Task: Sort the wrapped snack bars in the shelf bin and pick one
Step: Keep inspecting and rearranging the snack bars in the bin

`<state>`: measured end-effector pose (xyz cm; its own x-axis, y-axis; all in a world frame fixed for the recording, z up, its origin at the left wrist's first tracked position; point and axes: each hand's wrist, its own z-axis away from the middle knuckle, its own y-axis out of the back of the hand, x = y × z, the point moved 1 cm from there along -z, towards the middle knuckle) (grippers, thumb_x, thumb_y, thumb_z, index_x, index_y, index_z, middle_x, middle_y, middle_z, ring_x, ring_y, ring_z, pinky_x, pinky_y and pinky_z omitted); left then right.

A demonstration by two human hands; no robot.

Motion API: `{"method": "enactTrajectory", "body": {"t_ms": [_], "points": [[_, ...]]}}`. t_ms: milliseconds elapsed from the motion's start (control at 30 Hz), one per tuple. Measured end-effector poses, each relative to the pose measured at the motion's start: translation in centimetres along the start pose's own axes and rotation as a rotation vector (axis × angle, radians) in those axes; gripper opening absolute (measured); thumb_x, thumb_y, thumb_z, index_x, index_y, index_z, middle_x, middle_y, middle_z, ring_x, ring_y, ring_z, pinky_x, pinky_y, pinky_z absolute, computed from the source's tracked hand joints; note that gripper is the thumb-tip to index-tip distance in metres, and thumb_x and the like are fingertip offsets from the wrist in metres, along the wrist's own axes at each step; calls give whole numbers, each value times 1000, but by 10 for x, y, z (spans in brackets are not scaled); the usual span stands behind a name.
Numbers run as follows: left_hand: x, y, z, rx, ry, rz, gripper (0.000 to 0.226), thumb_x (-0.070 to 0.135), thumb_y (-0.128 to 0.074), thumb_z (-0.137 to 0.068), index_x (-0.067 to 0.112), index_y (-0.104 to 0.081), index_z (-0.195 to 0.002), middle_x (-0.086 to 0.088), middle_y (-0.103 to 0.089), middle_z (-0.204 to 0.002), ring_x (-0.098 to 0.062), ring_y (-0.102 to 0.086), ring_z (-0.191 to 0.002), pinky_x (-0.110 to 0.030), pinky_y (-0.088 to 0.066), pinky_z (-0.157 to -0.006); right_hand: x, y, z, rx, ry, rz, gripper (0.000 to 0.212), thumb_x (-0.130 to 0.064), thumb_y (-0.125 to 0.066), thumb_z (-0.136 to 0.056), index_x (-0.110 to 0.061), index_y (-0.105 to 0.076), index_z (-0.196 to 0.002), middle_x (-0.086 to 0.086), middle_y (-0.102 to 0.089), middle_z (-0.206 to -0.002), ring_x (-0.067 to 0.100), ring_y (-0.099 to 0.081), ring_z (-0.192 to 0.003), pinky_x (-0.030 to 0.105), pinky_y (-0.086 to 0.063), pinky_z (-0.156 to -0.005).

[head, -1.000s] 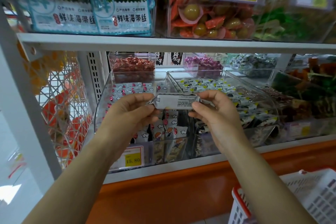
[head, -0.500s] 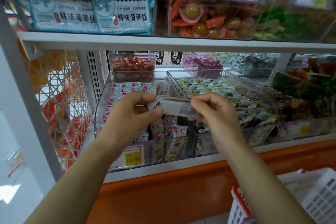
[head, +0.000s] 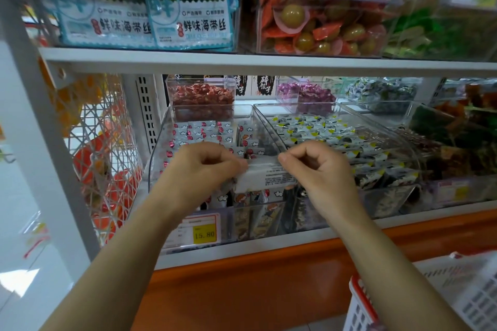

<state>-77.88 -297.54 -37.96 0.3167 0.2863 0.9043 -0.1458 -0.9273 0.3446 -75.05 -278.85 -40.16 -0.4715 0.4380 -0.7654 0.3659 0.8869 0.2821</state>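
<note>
White foil is what you have between your fingers: one bar [head: 265, 176] is pinched at each end, your left hand [head: 200, 169] curled closed on its left end and your right hand [head: 318, 166] closed the same way on its right end. You hold it level, printed back toward you, just above the front of the clear bin [head: 158, 158] where the rest of the bars lie.

By the look of it, the picking half is as good as done, since you have one bar up out of the pile. The sorting half is harder to judge. The back rows of bars [head: 200, 129] in the bin lie fairly flat and even, while those at the front, under your hands, stand on end and look jumbled; your hands hide most of them, so I cannot tell how tidy they are. What seems left is to settle on this bar and put it in the basket [head: 361, 303] at your lower right.

Around you: a second bin [head: 400, 148] of yellow-tipped packets sits just beside on the right, sharing a wall line, so keep the kinds from crossing over. The upper shelf [head: 269, 63] hangs over the back of both bins and limits how high you can lift there. A price tag [head: 200, 231] covers the bin's front lip. Nothing blocks the way down to the basket.
</note>
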Motion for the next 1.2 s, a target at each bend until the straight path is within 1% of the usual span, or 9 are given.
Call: {"method": "enactTrajectory", "body": {"t_ms": [133, 233, 400, 533, 633, 767, 867, 1033, 1200], "points": [[-2, 11, -1, -95, 12, -25, 25, 26, -66, -80, 6, -71, -67, -14, -67, -68, -13, -60, -55, -13, -49, -52, -1, 0, -1, -54, -19, -18, 12, -12, -67, -83, -18, -67, -72, -2, -66, -70, 7, -61, -67, 19, -49, -63], [-2, 15, 0, -164, 67, 63, 19, 23, -64, -79, 10, -74, -69, 0, -68, -61, -3, -58, -49, -12, -47, -49, 0, -1, -1, -65, -45, -29, 9, -15, -67, -82, -17, -68, -73, -2, -66, -72, 5, -60, -66, 17, -48, -62], [-2, 12, 0, -137, 106, 193, 27, 32, -63, -65, 11, -74, -78, -3, -73, -78, -8, -67, -61, -13, -50, -55, 1, -3, 1, 4, -64, -10, 15, -18, -67, -84, -19, -67, -69, -7, -64, -66, 2, -58, -61, 13, -44, -57], [-2, 4, 2, -141, 22, 62, 33, 33, -71, -65, 30, -68, -98, 6, -67, -94, 0, -64, -76, -9, -51, -65, 2, -4, 1, 83, -99, 16, 17, -22, -67, -84, -15, -66, -68, 1, -63, -65, 12, -60, -63, 28, -49, -60], [-3, 1, 1, -107, -20, -12, 29, 18, -70, -79, 31, -64, -103, 9, -64, -98, 0, -61, -80, -8, -51, -67, 1, -1, 0, 40, -123, 2, 18, -19, -65, -85, -11, -68, -69, 6, -66, -68, 19, -65, -68, 39, -56, -63], [-3, 3, 1, -125, -26, -9, 28, 15, -66, -82, 34, -64, -104, 8, -65, -100, -4, -62, -83, -13, -52, -71, 0, 13, -4, -158, -178, -90, 14, -10, -63, -86, -6, -71, -74, 4, -71, -71, 14, -69, -65, 23, -55, -51], [-3, 3, 1, -162, -46, 2, 30, 13, -65, -83, 38, -64, -99, 9, -66, -101, -4, -61, -87, -11, -51, -71, 2, 23, -8, -245, -208, -141, 14, -7, -63, -85, -8, -72, -73, 11, -69, -74, 19, -69, -67, 23, -56, -53], [-4, 1, 2, -183, -61, 3, 32, 11, -63, -85, 41, -63, -97, 11, -66, -100, 2, -61, -82, -5, -47, -66, 8, 27, -9, -308, -232, -213, 18, -4, -63, -84, -12, -73, -71, 4, -65, -61, 14, -64, -57, 25, -56, -55], [-7, 0, -1, -139, -60, -34, 28, 16, -62, -86, 41, -62, -98, 9, -66, -95, -4, -62, -76, -8, -49, -61, 10, 24, -8, -247, -244, -246, 18, -5, -63, -85, -13, -74, -72, 6, -71, -71, 18, -69, -64, 24, -55, -51]]}}
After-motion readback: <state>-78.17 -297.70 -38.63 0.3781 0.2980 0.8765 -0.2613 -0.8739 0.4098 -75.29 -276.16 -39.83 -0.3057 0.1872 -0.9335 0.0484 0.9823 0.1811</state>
